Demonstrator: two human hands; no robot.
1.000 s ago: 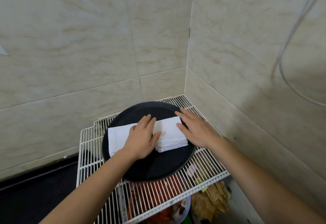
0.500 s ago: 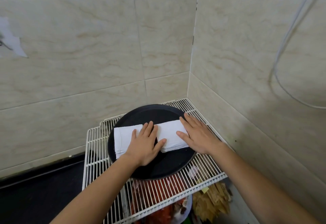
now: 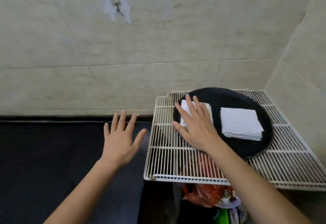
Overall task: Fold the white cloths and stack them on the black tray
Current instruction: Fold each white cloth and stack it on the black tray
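The left hand is spread wide open over the dark counter, holding nothing. The right hand lies flat and open on a white cloth, maybe pressing it, on the black tray. A folded stack sits beside it on the tray.

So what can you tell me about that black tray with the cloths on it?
The black tray is round or oval, dark and smooth with a low raised rim; what it is made of I can't tell. It lies flat on the white wire rack in the corner of the tiled walls. On it sit a neat stack of folded white cloths at the right and another folded cloth at the left, which the right hand covers with fingers spread.
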